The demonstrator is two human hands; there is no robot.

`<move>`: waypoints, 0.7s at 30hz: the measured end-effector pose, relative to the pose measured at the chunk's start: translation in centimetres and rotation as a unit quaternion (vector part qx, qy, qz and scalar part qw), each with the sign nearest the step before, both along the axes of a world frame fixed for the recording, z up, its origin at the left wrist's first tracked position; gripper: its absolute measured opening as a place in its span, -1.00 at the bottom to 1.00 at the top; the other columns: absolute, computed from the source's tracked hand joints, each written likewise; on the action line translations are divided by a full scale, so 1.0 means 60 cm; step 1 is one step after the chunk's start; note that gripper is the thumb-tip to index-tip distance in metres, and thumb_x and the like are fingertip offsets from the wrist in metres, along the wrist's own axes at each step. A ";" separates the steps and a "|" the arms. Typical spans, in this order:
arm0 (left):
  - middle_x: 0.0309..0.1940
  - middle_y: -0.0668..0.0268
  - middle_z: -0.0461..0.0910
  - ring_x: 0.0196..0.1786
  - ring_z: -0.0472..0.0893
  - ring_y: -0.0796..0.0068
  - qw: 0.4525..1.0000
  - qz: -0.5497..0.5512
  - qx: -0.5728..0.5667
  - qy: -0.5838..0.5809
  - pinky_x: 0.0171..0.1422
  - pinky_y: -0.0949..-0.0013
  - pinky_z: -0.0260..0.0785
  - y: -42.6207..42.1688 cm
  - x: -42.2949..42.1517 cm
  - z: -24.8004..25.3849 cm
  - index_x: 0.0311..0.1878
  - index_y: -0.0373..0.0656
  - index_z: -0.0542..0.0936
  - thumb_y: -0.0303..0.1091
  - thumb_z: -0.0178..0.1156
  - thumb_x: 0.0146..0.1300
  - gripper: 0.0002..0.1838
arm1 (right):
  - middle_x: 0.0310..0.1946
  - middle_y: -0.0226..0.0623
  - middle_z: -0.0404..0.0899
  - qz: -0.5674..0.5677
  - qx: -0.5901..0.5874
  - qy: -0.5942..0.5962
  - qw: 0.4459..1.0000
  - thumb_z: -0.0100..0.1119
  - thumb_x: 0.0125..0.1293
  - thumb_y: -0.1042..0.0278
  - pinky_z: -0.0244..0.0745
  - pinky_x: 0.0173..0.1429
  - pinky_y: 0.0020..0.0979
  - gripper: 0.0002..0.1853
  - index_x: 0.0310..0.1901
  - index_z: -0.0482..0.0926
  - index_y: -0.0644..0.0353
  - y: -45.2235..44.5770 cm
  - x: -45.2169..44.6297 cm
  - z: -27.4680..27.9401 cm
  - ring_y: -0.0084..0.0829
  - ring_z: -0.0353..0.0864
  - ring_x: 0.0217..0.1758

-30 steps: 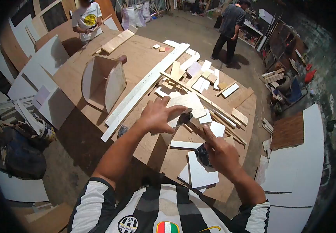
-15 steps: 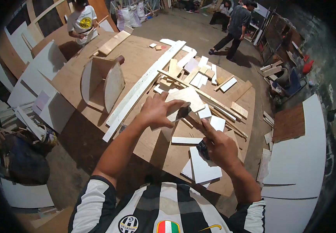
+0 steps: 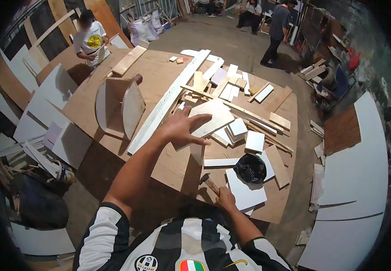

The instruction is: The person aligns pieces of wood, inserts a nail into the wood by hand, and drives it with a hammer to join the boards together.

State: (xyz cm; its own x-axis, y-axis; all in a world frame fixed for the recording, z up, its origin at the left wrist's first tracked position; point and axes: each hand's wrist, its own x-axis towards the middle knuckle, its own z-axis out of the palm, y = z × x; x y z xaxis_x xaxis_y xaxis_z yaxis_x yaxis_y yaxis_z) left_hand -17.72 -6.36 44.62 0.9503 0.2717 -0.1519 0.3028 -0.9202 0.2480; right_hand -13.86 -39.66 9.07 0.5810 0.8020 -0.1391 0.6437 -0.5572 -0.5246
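My left hand (image 3: 181,128) grips the near edge of a pale wooden board (image 3: 214,115), index finger and thumb spread apart along it. The board is raised on an upright panel (image 3: 197,152), and my hand hides part of the join. My right hand (image 3: 225,198) is closed round the wooden handle of a hammer (image 3: 211,184), low near the table's front edge and apart from the board. The hammer's dark head points up and left. Right of it, a black container (image 3: 250,168) sits among white panels (image 3: 245,192); its contents are hard to make out.
Offcuts and long strips (image 3: 254,118) cover the table's right half. A long white plank (image 3: 170,101) crosses the middle, with a curved-sided wooden piece (image 3: 132,108) to its left. A person (image 3: 91,43) stands at the far left; another (image 3: 277,31) stands at the back right.
My right hand has carried the hammer down and toward me, away from the board, uncovering the black container. My left hand stays at the board. The person at the back has shifted.
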 end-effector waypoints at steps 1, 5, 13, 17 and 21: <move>0.54 -0.35 0.22 0.63 0.25 -0.25 1.000 -0.004 0.004 0.002 0.58 -0.13 0.22 0.002 0.005 0.000 0.57 0.68 0.33 0.56 0.39 0.01 0.00 | -0.14 -0.01 0.65 -0.004 0.004 0.002 1.000 0.42 0.17 0.30 0.60 0.09 0.03 -0.68 -0.09 0.56 0.17 0.011 0.000 -0.012 0.08 0.66 0.02; 0.43 -0.27 0.32 0.53 0.35 -0.24 0.999 0.005 -0.048 -0.019 0.56 -0.07 0.27 0.035 0.009 -0.031 0.57 0.63 0.35 0.37 0.14 0.41 -0.32 | -0.10 -0.14 0.67 0.078 -0.061 -0.077 0.992 0.45 0.18 0.15 0.61 0.12 -0.05 -0.63 -0.04 0.67 0.13 0.053 0.005 -0.053 -0.06 0.65 0.07; 0.23 -0.19 0.50 0.31 0.58 -0.20 0.991 0.013 -0.111 -0.068 0.42 -0.01 0.42 0.047 -0.006 -0.039 0.58 0.52 0.37 0.26 0.10 0.51 -0.39 | 0.10 -0.01 0.62 -0.069 0.123 -0.093 0.986 0.55 0.11 -0.17 0.51 0.24 0.00 -0.21 0.25 0.57 0.22 0.138 0.015 -0.009 0.04 0.57 0.21; 0.37 -0.20 0.44 0.40 0.53 -0.20 0.987 0.056 -0.147 -0.039 0.52 0.04 0.34 0.033 -0.015 -0.021 0.60 0.18 0.39 0.18 0.18 0.51 -0.32 | 0.15 0.08 0.59 -0.076 0.420 -0.108 0.898 0.58 0.15 -0.11 0.48 0.37 -0.02 -0.13 0.33 0.45 0.31 0.269 0.038 0.261 0.14 0.56 0.27; 0.40 -0.17 0.52 0.33 0.61 -0.13 0.974 0.000 -0.156 -0.163 0.46 0.03 0.40 0.069 -0.023 -0.073 0.60 -0.06 0.35 0.09 0.17 0.54 -0.29 | -0.03 -0.14 0.77 -0.020 0.459 0.195 0.866 0.19 0.33 0.55 0.59 0.23 -0.25 -0.66 0.14 0.63 0.35 0.328 0.094 0.304 -0.30 0.74 0.12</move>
